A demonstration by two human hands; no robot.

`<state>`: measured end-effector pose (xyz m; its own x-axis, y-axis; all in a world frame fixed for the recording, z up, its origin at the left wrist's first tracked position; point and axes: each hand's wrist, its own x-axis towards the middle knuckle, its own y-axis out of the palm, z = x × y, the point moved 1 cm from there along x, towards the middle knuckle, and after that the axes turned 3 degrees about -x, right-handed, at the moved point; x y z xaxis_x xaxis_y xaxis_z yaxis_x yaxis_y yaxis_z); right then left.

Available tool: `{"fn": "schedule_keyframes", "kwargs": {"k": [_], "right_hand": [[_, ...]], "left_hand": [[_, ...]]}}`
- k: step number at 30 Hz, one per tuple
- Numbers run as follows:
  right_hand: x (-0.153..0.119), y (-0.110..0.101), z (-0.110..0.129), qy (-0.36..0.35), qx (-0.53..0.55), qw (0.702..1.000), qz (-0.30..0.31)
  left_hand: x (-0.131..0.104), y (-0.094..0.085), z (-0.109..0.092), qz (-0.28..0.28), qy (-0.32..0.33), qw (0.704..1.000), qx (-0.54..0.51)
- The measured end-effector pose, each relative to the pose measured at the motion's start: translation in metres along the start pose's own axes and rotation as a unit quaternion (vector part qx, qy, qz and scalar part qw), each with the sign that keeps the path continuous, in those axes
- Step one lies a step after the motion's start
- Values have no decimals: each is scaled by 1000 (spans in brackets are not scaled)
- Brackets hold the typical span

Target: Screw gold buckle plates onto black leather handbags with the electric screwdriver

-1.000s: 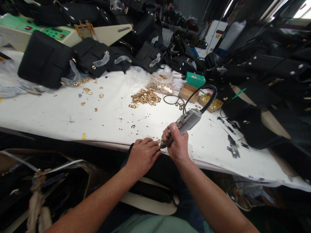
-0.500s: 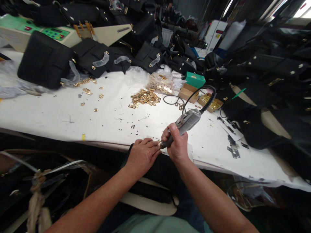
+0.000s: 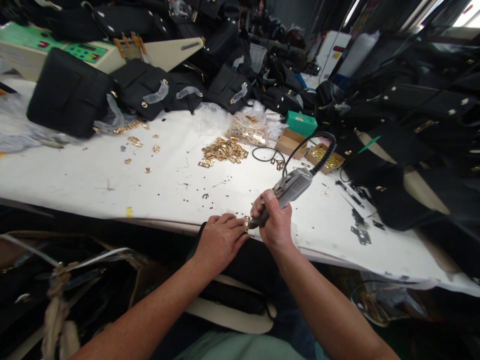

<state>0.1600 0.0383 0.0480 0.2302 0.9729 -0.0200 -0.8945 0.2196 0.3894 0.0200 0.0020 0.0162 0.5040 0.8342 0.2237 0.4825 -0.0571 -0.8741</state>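
My right hand [image 3: 276, 220] is wrapped round a grey electric screwdriver [image 3: 294, 186], tilted with its tip down to the left. Its dark nose [image 3: 257, 221] meets or nearly meets a small gold metal fitting [image 3: 247, 223] at the table's front edge. Exact contact there is too small to make out. My left hand [image 3: 221, 239] lies over a black bag [image 3: 249, 257] at that edge and holds it, fingertips beside the fitting. Much of the bag is hidden under the hands and in shadow.
A pile of gold fittings [image 3: 224, 151] lies mid-table, with small black screws [image 3: 205, 195] nearer me. An open box of gold parts [image 3: 325, 159] stands behind the screwdriver's cable [image 3: 323, 155]. Black bags [image 3: 71, 92] line the back. A pen-like tool [image 3: 349, 194] lies right.
The screwdriver and my right hand have shifted slightly right, away from my left fingertips. More of the gold fitting now shows. My left hand has hardly moved.
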Motion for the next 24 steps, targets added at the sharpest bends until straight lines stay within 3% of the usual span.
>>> {"fn": "schedule_keyframes", "kwargs": {"k": [10, 24], "right_hand": [[10, -8, -8, -12, -23, 999, -32], [9, -5, -22, 13, -61, 998, -17]], "left_hand": [[2, 1, -1, 7, -33, 999, -1], [3, 3, 1, -7, -52, 999, 3]]}}
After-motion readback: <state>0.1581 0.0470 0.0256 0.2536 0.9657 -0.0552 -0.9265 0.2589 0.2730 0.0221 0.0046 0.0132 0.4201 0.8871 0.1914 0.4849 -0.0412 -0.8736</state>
